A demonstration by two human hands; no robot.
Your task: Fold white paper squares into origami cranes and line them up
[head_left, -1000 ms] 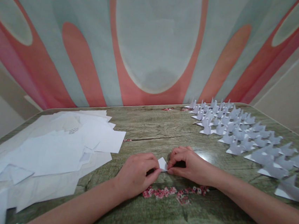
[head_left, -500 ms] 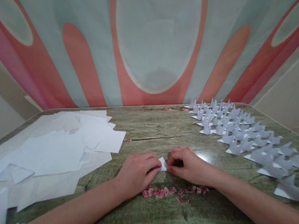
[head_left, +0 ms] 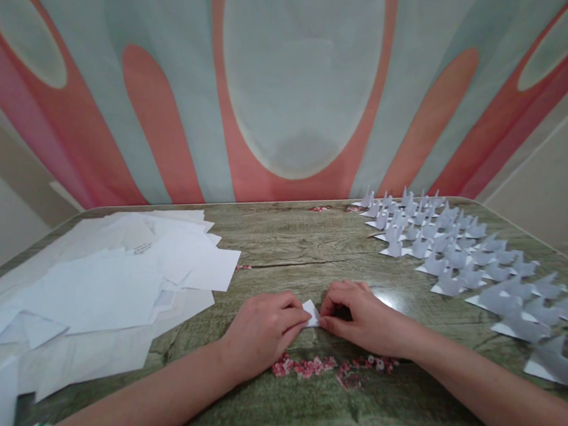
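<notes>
A small folded piece of white paper [head_left: 311, 311] lies at the middle of the table, its pointed top facing away from me. My left hand [head_left: 268, 325] pinches its left side, the index finger stretched over the paper's edge. At the right corner, my right hand [head_left: 349, 315] holds the paper between thumb and fingertips, the other fingers curled. Parts of the paper are hidden under the fingers.
Loose white sheets [head_left: 100, 289] lie in an overlapping pile on the left. Rows of folded white paper birds [head_left: 451, 246] stand on the right. The wood-patterned table [head_left: 281, 239] meets a patterned wall [head_left: 294, 107] at the back.
My left index finger has stretched further over the paper, and more of its top shows. The right hand has hardly moved. The whole view has shifted slightly.
</notes>
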